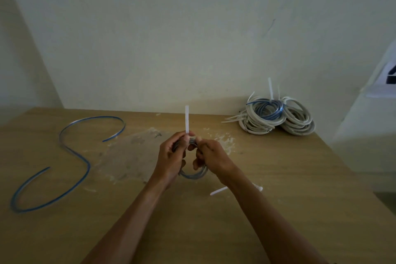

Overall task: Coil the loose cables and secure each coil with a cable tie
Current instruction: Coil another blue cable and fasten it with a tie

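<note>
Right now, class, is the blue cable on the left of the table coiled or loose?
Loose. The blue cable lies spread in an open S-curve on the table, no loops, no tie.

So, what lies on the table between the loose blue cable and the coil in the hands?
Head view: nothing but tabletop, with a worn whitish patch, between the blue cable and the coil.

I am counting one loose blue plastic cable [88,166], one small grey wound coil [192,176], two white plastic cable ties, one upright [187,119] and one flat [218,191], at least three tied white and blue coils [276,115] heaped together, and two hands, a left hand [171,156] and a right hand [211,154].
</note>
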Demonstrator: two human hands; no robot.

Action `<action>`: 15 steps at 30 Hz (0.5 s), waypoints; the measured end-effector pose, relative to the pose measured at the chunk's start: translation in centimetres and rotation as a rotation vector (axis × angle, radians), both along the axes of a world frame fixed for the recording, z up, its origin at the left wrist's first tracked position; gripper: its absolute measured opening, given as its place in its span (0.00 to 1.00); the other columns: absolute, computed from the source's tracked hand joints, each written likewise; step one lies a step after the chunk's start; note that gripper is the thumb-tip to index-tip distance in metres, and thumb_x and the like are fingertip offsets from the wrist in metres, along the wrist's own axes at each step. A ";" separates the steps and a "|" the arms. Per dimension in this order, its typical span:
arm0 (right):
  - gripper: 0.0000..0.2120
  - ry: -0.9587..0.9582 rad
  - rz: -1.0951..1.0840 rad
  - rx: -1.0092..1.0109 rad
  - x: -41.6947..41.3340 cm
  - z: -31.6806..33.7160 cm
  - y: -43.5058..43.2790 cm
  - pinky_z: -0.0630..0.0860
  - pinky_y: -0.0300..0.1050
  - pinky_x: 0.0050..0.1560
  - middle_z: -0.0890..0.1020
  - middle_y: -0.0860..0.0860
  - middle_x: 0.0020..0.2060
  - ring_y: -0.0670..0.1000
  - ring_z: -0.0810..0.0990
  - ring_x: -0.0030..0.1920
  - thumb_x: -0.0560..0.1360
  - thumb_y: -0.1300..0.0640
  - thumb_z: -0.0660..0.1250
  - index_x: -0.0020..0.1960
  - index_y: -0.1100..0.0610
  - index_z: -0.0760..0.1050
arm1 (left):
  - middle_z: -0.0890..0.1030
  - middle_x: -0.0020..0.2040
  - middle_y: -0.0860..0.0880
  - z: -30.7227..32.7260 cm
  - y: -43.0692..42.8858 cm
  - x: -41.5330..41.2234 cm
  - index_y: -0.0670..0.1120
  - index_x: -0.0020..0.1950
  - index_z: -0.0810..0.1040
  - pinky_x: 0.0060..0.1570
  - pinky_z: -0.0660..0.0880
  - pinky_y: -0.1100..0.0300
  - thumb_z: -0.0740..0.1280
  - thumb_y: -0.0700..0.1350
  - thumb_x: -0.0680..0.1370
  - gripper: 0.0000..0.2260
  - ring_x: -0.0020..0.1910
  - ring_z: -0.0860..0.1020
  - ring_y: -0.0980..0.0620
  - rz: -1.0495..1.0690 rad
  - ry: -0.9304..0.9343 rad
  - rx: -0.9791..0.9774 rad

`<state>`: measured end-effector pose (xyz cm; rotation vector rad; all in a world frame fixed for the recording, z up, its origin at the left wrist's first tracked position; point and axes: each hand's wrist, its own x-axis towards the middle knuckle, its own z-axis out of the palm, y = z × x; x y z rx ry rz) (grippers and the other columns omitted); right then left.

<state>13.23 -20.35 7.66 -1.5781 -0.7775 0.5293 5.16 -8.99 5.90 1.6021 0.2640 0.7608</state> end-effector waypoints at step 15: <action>0.08 -0.481 -0.262 -0.223 3.2 -1.0 -3.0 0.80 0.42 0.34 0.85 0.48 0.37 0.43 0.81 0.32 0.83 0.56 0.64 0.59 0.54 0.78 | 0.85 0.49 0.49 -2.0 -0.6 4.7 0.50 0.59 0.82 0.40 0.80 0.55 0.64 0.49 0.84 0.09 0.46 0.83 0.49 -0.027 -0.012 -0.078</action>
